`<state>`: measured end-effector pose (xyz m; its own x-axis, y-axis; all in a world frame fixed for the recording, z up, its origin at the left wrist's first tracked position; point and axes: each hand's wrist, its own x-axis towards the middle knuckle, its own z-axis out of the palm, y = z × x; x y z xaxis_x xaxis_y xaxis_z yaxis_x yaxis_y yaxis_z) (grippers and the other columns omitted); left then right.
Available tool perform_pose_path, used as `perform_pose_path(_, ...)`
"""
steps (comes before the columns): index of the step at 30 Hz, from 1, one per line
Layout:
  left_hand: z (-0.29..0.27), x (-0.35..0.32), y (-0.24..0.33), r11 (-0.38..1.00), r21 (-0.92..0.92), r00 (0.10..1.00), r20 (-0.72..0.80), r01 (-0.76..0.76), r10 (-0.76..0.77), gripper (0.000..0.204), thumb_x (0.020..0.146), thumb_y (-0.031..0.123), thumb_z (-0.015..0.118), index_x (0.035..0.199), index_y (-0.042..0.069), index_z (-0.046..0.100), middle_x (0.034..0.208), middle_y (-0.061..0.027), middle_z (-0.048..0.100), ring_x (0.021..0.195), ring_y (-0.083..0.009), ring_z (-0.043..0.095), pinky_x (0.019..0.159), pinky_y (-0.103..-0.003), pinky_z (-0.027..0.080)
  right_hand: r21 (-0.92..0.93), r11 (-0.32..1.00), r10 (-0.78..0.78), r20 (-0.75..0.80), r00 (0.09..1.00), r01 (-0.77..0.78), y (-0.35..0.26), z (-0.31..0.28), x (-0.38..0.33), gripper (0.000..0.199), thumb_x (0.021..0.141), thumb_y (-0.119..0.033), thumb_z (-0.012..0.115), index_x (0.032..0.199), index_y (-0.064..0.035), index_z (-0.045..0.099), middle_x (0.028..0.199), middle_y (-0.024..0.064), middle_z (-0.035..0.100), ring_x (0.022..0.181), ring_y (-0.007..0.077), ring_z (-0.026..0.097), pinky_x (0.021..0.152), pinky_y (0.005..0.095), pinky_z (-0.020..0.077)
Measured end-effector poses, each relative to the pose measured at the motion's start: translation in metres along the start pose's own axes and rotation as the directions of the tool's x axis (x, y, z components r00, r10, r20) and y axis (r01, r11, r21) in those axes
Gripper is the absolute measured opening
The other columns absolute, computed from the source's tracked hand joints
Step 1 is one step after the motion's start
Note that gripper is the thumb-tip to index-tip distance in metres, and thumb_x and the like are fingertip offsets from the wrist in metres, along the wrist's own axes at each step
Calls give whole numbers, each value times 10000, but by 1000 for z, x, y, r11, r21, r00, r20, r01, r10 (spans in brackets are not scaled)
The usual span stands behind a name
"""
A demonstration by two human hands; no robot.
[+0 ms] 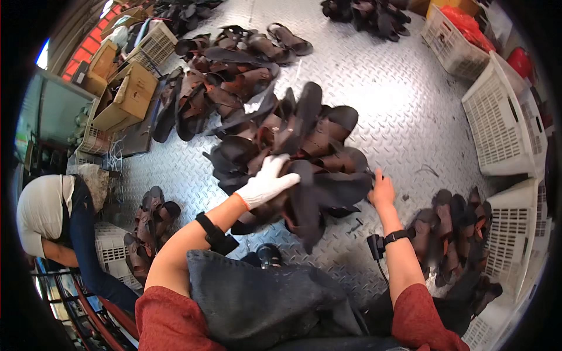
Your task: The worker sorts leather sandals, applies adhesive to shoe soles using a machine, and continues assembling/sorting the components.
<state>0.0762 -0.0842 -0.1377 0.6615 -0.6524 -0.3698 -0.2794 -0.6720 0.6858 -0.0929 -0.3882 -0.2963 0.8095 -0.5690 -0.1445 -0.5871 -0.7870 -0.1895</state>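
Note:
A heap of dark brown and black sandals (pixel 336 131) lies in front of me on the metal floor. My left hand (pixel 266 184), in a white knitted glove, reaches into the heap's near side. Its thumb and fingers close round part of a sandal, and the fingertips are partly hidden. Bare, my right hand (pixel 382 190) is at the heap's right edge, fingers bent and pinching the end of a dark sandal (pixel 342 190). Another sandal (pixel 305 213) stands sole outward between my hands.
More sandals (pixel 225 82) spread at the far left, with smaller piles (pixel 153 225) at left and right (pixel 451 231). White plastic crates (pixel 497 123) line the right side. A cardboard box (pixel 126 96) stands left. At far left a person (pixel 50 216) bends over.

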Motion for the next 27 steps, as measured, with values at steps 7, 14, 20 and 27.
perform_pose_path(7, 14, 14, 46, 725, -678, 925, 344, 125, 163, 750, 901, 435, 588, 1454, 25, 290, 1405, -149, 416, 911, -224, 637, 856, -321, 491, 343, 939, 32, 4, 999, -31, 63, 50, 7, 626, 855, -227, 598, 1394, -122, 298, 1031, 237, 651, 875, 382, 653, 769, 446, 519)
perform_pose_path(14, -37, 24, 56, 823, -65, 767, -410, -564, 493, 344, 818, 152, 628, 1136, 30, 583, 1052, -109, 594, 990, -228, 605, 853, -328, 487, 975, 222, 33, 10, 999, -17, 65, 46, 16, 547, 898, -212, 548, 1389, -130, 321, 1084, 225, 637, 835, 338, 662, 766, 424, 530)
perform_pose_path(20, -42, 42, -120, 866, 496, 964, -191, -67, 184, 473, 863, 301, 593, 1311, 211, 473, 1337, -268, 398, 1189, -470, 426, 953, -485, 435, 994, -82, 112, -69, 991, 78, 71, -7, 40, 544, 952, -333, 504, 1423, -126, 328, 1113, 203, 604, 654, 170, 593, 605, 300, 499)
perform_pose_path(27, 32, 37, -30, 946, -71, 941, 154, 315, -302, 902, 829, 654, 509, 1501, 143, 192, 1366, -313, 407, 1253, -439, 444, 1046, -438, 371, 916, 296, -35, -273, 961, 271, 47, -100, 45, 632, 945, -459, 482, 1438, -106, 302, 1001, 102, 595, 553, 79, 447, 531, 214, 392)
